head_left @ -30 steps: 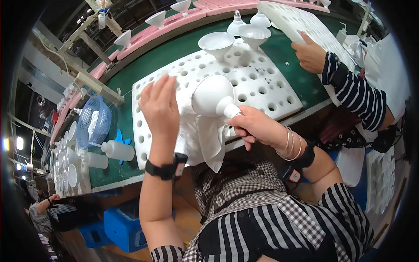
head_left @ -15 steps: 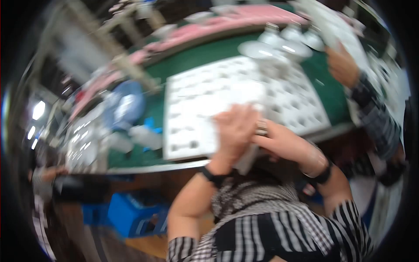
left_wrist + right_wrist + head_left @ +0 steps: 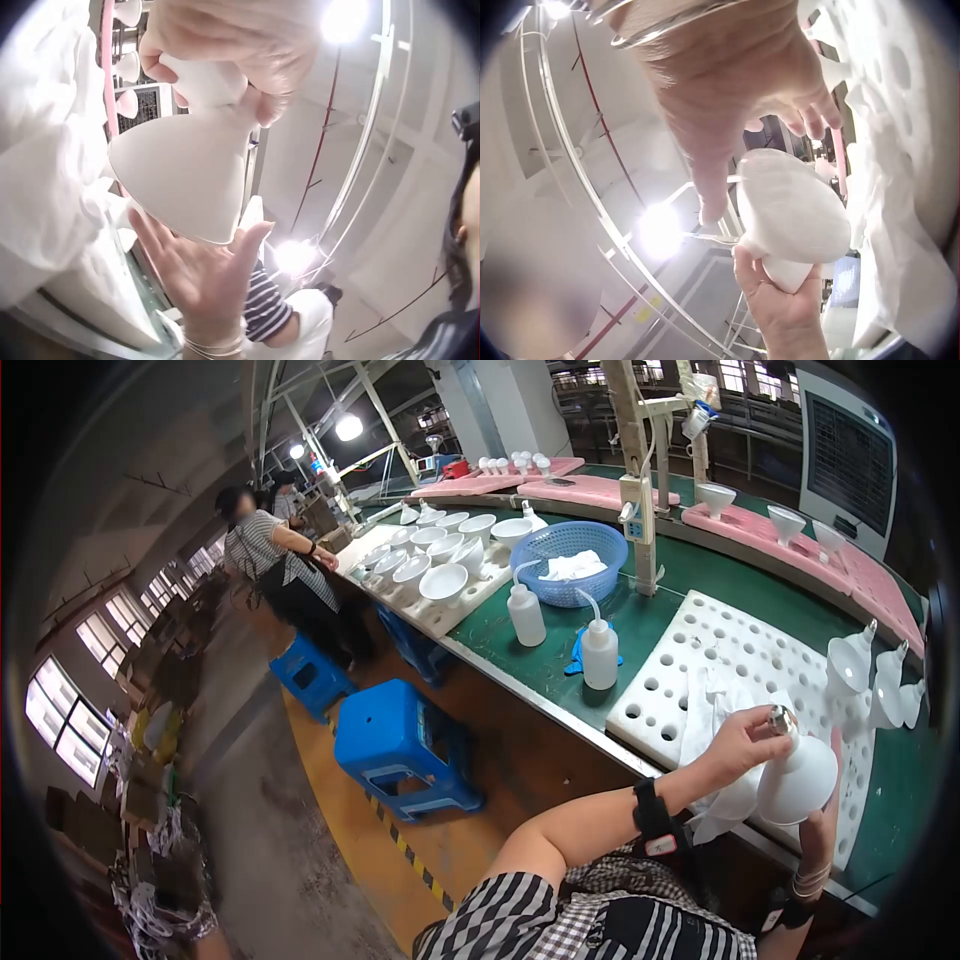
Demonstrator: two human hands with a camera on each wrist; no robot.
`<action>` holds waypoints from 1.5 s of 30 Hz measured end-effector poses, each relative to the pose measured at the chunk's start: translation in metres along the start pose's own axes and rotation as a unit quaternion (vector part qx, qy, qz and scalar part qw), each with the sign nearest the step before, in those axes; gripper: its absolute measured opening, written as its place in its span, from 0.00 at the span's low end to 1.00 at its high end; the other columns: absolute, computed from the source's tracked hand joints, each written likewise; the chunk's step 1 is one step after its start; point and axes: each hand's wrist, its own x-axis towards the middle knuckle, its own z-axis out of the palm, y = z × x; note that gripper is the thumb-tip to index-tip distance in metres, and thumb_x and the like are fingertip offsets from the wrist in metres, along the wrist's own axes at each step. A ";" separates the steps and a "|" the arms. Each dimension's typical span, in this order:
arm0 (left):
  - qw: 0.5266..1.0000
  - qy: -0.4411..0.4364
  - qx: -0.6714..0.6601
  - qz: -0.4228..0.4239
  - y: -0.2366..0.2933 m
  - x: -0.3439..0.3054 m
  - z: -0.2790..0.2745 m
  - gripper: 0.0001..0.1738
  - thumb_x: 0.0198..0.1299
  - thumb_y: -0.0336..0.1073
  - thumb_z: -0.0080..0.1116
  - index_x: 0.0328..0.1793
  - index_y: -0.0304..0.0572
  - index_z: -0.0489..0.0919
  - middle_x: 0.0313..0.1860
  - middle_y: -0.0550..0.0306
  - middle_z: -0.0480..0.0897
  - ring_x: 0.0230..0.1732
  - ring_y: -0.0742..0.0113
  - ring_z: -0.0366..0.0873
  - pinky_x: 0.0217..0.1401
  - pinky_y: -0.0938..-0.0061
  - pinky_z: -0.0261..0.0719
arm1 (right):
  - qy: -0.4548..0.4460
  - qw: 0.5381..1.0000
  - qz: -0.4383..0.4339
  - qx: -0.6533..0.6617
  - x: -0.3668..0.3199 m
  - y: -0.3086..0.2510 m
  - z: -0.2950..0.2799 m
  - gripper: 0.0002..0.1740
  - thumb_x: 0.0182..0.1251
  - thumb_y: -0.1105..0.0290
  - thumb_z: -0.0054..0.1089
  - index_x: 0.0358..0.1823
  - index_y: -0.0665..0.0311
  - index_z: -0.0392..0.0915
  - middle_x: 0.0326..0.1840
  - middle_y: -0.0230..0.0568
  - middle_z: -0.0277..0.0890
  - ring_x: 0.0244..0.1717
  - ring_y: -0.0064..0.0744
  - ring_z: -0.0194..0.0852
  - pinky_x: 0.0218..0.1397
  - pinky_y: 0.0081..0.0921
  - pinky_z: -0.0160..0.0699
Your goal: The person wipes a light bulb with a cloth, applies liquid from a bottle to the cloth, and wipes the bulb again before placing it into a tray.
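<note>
The left hand (image 3: 738, 750) pinches a white cone-shaped lamp (image 3: 797, 785) by its neck, near the metal cap; the wide end points down and to the right. In the left wrist view the fingers (image 3: 259, 94) curl round the neck of the lamp (image 3: 184, 176). The right hand (image 3: 206, 277) is spread beside the wide rim, palm towards it; in the right wrist view this hand (image 3: 735, 105) has its thumb and fingers apart, and whether it touches the lamp (image 3: 791, 210) cannot be told. A white cloth (image 3: 708, 710) lies below the left hand on the white foam board (image 3: 690, 650).
Two squeeze bottles (image 3: 600, 657) and a blue basket (image 3: 570, 595) with white cloth stand left of the board. Several lamps (image 3: 443, 583) fill another board further left. More lamps (image 3: 887, 685) stand at the right. Blue stools (image 3: 385, 725) are on the floor; a person (image 3: 285, 570) stands beyond.
The view has swung left. The lamp has passed from the right hand to the left, and its wide end now points down. The right hand has let go and spread its fingers.
</note>
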 end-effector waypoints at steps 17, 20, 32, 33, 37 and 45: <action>0.951 0.120 0.277 0.062 -0.039 -0.003 -0.027 0.23 0.63 0.33 0.63 0.63 0.36 0.76 0.61 0.52 0.77 0.63 0.64 0.72 0.70 0.70 0.67 | 0.067 0.916 0.051 0.393 -0.019 0.075 0.002 0.40 0.72 0.41 0.46 0.77 0.56 0.54 0.75 0.43 0.60 0.74 0.46 0.59 0.73 0.58 0.62; 0.930 0.196 0.275 0.145 -0.008 -0.023 -0.012 0.20 0.64 0.29 0.59 0.63 0.38 0.77 0.64 0.50 0.76 0.63 0.59 0.72 0.68 0.66 0.69 | 0.124 0.932 0.092 0.327 -0.019 0.048 0.014 0.43 0.68 0.37 0.50 0.75 0.56 0.57 0.74 0.42 0.63 0.72 0.44 0.63 0.71 0.56 0.65; 0.937 0.115 0.300 0.139 0.000 0.007 -0.037 0.14 0.70 0.34 0.54 0.56 0.35 0.81 0.53 0.51 0.83 0.54 0.62 0.77 0.61 0.72 0.74 | 0.050 0.933 0.144 0.327 -0.039 0.005 0.013 0.44 0.65 0.40 0.54 0.72 0.65 0.59 0.65 0.47 0.70 0.63 0.45 0.73 0.63 0.48 0.75; 0.981 0.101 0.152 0.062 0.008 0.001 -0.028 0.16 0.71 0.35 0.56 0.59 0.33 0.79 0.52 0.52 0.83 0.54 0.66 0.77 0.61 0.75 0.73 | 0.055 0.932 0.144 0.328 -0.040 0.005 0.012 0.44 0.65 0.40 0.54 0.72 0.65 0.59 0.65 0.47 0.70 0.63 0.45 0.73 0.63 0.48 0.75; 0.993 0.085 0.071 0.045 -0.004 -0.010 0.000 0.22 0.66 0.37 0.63 0.60 0.29 0.77 0.47 0.56 0.83 0.47 0.73 0.78 0.52 0.80 0.75 | -0.018 0.884 0.216 0.413 -0.033 0.001 0.006 0.47 0.68 0.32 0.42 0.74 0.64 0.57 0.68 0.51 0.66 0.64 0.51 0.72 0.59 0.57 0.77; 0.984 0.115 0.129 -0.048 0.007 0.000 0.018 0.15 0.66 0.40 0.62 0.46 0.33 0.80 0.30 0.59 0.82 0.24 0.76 0.76 0.26 0.82 0.71 | 0.074 0.982 0.084 0.149 -0.040 0.025 0.012 0.64 0.56 0.38 0.68 0.81 0.60 0.36 0.80 0.55 0.44 0.78 0.46 0.49 0.77 0.44 0.54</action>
